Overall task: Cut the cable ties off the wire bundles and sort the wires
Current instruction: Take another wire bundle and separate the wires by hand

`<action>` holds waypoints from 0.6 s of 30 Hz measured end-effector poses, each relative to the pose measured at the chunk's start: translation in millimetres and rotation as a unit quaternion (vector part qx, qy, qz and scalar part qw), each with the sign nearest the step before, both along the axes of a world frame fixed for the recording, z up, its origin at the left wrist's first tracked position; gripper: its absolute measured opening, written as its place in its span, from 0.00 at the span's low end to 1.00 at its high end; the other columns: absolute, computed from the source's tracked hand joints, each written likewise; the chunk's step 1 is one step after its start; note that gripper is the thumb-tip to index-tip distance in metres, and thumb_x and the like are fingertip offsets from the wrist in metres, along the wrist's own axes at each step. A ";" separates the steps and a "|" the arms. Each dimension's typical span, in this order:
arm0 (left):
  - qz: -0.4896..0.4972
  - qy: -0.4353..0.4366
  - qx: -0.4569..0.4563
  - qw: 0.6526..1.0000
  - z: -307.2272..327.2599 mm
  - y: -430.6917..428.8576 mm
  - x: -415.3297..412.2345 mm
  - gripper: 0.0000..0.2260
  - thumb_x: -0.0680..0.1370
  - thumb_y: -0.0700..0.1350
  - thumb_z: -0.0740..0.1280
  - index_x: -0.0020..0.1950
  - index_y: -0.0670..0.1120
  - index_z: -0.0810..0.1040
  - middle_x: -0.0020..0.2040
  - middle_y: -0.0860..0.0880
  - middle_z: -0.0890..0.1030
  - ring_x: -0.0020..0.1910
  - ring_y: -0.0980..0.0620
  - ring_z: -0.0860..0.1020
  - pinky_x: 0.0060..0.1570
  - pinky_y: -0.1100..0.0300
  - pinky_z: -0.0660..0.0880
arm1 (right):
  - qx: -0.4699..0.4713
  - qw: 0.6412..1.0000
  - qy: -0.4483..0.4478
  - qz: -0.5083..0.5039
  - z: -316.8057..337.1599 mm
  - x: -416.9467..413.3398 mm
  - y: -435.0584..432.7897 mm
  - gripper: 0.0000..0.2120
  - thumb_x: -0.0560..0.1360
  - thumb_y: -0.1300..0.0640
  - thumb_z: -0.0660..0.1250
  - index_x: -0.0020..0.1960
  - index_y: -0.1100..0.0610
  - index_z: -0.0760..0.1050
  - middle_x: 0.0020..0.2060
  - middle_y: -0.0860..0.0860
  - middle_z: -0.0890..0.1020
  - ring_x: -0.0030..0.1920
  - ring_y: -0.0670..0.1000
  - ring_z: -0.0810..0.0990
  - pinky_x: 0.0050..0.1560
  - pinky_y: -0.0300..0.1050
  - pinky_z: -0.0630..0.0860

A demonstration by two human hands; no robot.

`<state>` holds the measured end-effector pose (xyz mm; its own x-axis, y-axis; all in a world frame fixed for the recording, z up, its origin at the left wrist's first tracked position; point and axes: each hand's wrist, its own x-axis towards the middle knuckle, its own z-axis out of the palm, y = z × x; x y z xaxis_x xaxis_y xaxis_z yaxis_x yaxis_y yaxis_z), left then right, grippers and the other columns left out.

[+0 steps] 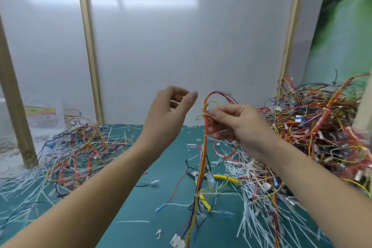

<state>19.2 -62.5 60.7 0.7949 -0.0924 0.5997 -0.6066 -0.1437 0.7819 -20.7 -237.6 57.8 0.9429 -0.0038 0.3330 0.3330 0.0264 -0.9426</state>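
Note:
My right hand (233, 125) is raised above the green mat and pinches a wire bundle (202, 159) of red, yellow and dark wires near its looped top. The bundle hangs straight down to the mat, ending in white connectors (177, 240) near the front edge. A thin yellow wire (210, 104) loops out beside my right thumb. My left hand (171, 110) is lifted to the left of the bundle, fingers curled loosely with nothing in them, not touching the wires.
A tall heap of tangled wires (318, 127) fills the right side. A flatter spread of wires (80, 147) lies at left. Cut white cable ties (249, 207) litter the green cutting mat (141, 203). Wooden posts (89, 46) and a white panel stand behind.

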 end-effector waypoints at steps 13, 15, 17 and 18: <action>-0.270 0.143 0.007 0.952 -11.3 23.0 -37.8 0.12 0.76 0.45 0.68 0.51 0.37 0.83 0.40 0.44 0.83 0.37 0.51 0.81 0.33 0.62 0.78 | -0.076 0.997 -0.008 -0.011 42.3 -7.2 -14.4 0.24 0.71 0.39 0.68 0.54 0.58 0.83 0.43 0.57 0.87 0.43 0.56 0.87 0.40 0.45 0.82; -0.282 0.146 -0.006 0.948 -11.7 26.7 -38.3 0.13 0.75 0.46 0.68 0.51 0.37 0.82 0.40 0.44 0.83 0.36 0.51 0.81 0.33 0.62 0.78 | -0.117 0.993 0.023 0.016 33.2 -10.4 -20.6 0.29 0.73 0.34 0.63 0.58 0.57 0.81 0.50 0.56 0.87 0.51 0.59 0.86 0.49 0.49 0.81; -0.280 0.146 -0.020 0.948 -12.9 29.6 -38.7 0.13 0.74 0.47 0.68 0.51 0.38 0.81 0.40 0.43 0.83 0.36 0.52 0.80 0.33 0.62 0.78 | -0.118 0.990 0.050 0.057 20.6 -14.9 -26.3 0.32 0.73 0.32 0.61 0.61 0.56 0.80 0.54 0.57 0.86 0.55 0.61 0.84 0.57 0.55 0.80; -0.279 0.147 -0.029 0.949 -13.8 30.7 -38.8 0.12 0.74 0.47 0.68 0.50 0.39 0.81 0.40 0.44 0.83 0.36 0.51 0.80 0.34 0.62 0.78 | -0.111 0.989 0.061 0.075 14.4 -18.0 -28.3 0.31 0.73 0.33 0.61 0.62 0.56 0.79 0.56 0.58 0.85 0.55 0.62 0.84 0.58 0.57 0.80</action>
<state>-19.6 -31.8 46.9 0.7662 -0.5209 0.3762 -0.3295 0.1842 0.9260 -38.7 -265.9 72.3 0.9605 0.2004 0.1933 0.2243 -0.1456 -0.9636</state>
